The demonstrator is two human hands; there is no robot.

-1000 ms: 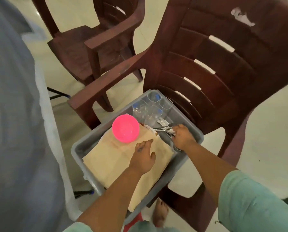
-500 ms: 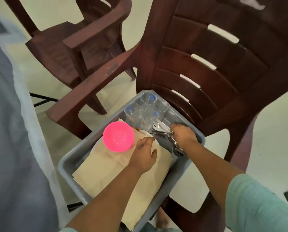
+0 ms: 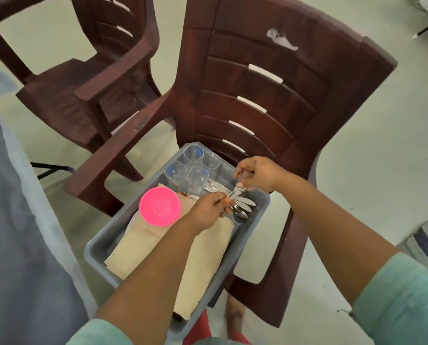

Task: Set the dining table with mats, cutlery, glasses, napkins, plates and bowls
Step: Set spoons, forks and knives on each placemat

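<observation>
A grey tub [image 3: 103, 241] sits on the seat of a dark brown plastic chair [image 3: 270, 95], and the person leans over it with both arms reaching in. The cutlery [image 3: 241, 201] lies in the far right part of the tub, a loose bundle of steel pieces whose long axes run from the glasses toward the tub's right wall, with spoon bowls at the near right end. The left hand [image 3: 208, 210] pinches the end of one piece with curled fingers. The right hand [image 3: 257, 174] hovers just above, thumb and forefinger closed on a thin piece that hangs down toward the bundle. Four clear glasses [image 3: 193, 168] stand upright in the far corner. A pink bowl [image 3: 160, 206] rests on the folded beige mats [image 3: 208, 255] filling the near side. A second brown chair [image 3: 83, 78] stands to the left.
</observation>
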